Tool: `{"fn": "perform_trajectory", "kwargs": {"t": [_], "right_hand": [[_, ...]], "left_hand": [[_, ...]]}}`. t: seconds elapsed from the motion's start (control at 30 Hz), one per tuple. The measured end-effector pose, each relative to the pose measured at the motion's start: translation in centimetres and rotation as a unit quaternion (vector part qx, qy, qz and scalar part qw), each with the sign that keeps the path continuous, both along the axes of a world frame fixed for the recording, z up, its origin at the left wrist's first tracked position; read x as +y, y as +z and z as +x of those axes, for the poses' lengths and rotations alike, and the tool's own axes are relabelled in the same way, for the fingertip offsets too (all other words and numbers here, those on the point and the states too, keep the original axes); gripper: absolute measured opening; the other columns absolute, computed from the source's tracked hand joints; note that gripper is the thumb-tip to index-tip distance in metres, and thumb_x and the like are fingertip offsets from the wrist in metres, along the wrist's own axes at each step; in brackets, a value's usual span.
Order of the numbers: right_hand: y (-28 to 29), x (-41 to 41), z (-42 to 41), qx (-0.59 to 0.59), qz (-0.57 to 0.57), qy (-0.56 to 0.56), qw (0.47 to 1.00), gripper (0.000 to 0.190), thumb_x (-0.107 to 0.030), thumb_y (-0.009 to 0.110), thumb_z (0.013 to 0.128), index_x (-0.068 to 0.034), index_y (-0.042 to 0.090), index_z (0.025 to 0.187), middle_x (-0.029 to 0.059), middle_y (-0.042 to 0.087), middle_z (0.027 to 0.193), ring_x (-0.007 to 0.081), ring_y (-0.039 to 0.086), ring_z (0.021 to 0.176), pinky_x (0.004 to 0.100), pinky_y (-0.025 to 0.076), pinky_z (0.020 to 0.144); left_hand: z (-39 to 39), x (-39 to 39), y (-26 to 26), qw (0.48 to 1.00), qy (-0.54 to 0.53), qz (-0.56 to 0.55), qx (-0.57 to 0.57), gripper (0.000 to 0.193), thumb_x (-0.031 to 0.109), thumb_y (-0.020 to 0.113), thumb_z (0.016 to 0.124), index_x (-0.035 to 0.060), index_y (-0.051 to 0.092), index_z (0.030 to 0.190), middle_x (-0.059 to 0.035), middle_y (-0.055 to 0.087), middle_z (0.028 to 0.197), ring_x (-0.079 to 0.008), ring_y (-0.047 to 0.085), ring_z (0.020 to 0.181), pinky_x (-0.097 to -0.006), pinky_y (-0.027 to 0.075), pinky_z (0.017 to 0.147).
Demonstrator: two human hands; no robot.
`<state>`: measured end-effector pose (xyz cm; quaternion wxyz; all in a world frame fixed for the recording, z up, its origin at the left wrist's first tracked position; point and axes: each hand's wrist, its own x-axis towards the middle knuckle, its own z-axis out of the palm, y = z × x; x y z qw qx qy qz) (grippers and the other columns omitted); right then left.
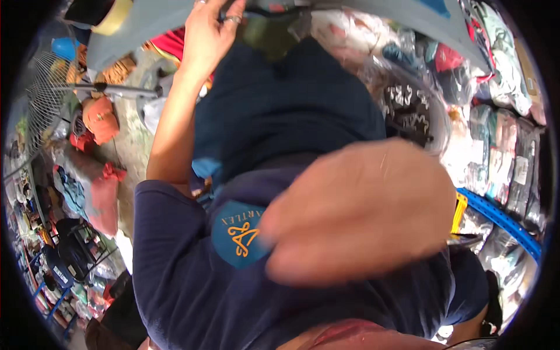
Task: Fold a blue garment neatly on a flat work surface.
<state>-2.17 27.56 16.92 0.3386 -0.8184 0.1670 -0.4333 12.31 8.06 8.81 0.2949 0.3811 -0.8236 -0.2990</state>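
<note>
My left hand (214, 35), with rings on its fingers, reaches to the near edge of a grey surface (144, 26) at the top of the view. Its fingertips are partly cut off, so what it touches or grips is unclear. Close to the camera, my right hand (363, 214) is large and blurred, in front of the dark blue shirt (175, 262). Its fingers point left, and nothing can be made out in them. Beside my left hand, a dark strap-like thing (275, 12) lies along the surface's edge. The shirt bears a blue patch with writing.
Bagged clothes (477, 148) are stacked at the right, near a blue perforated metal beam (503, 223). A wire-guarded fan (46, 100) stands at the left. Orange cloth bundles (100, 120), a pink bundle (103, 197) and a black chair-like thing (72, 249) are on the left side.
</note>
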Motion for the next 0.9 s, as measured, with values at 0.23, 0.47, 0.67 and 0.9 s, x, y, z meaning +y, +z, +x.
{"fn": "perform_trajectory", "kwargs": {"t": [0.23,0.47,0.67,0.9], "right_hand": [[2.1,4.0,0.6,-0.041,0.014,-0.003,0.999,0.023,-0.015,0.049,0.079,0.002,0.059,0.09,0.015,0.06,0.084,0.0224,0.06,0.078,0.033,0.047,0.069],[-1.6,5.3,-3.8,-0.036,0.057,-0.098,0.993,0.025,-0.015,0.047,0.081,0.001,0.057,0.097,0.013,0.059,0.09,0.0199,0.057,0.081,0.03,0.045,0.072],[-24.0,0.2,-18.8,0.304,0.302,-0.484,0.763,0.039,-0.023,0.043,0.089,-0.001,0.041,0.122,0.0088,0.048,0.12,0.0198,0.044,0.109,0.0273,0.033,0.092],[-29.6,3.5,-19.4,0.021,0.569,-0.464,0.679,0.051,-0.041,0.037,0.089,-0.002,0.042,0.122,0.0142,0.046,0.122,0.0213,0.04,0.115,0.0271,0.028,0.095]], "left_hand": [[6.5,5.2,-10.7,0.992,0.006,-0.088,-0.094,0.04,0.029,0.055,0.081,0.0012,0.049,0.11,-0.0186,0.052,0.106,-0.0351,0.049,0.1,-0.0374,0.039,0.085],[16.1,7.9,-17.7,0.982,0.143,0.088,-0.092,0.049,0.036,0.05,0.084,0.0031,0.043,0.119,-0.0208,0.052,0.11,-0.0308,0.053,0.099,-0.0332,0.04,0.084],[16.5,6.0,-18.1,0.971,0.151,0.175,-0.07,0.052,0.04,0.05,0.084,0.0029,0.043,0.12,-0.0181,0.058,0.1,-0.023,0.058,0.089,-0.0286,0.042,0.076],[14.8,7.1,-14.8,0.937,0.173,0.281,-0.118,0.048,0.039,0.057,0.08,0.003,0.049,0.111,-0.0116,0.058,0.086,-0.0173,0.054,0.079,-0.0275,0.041,0.072]]}}
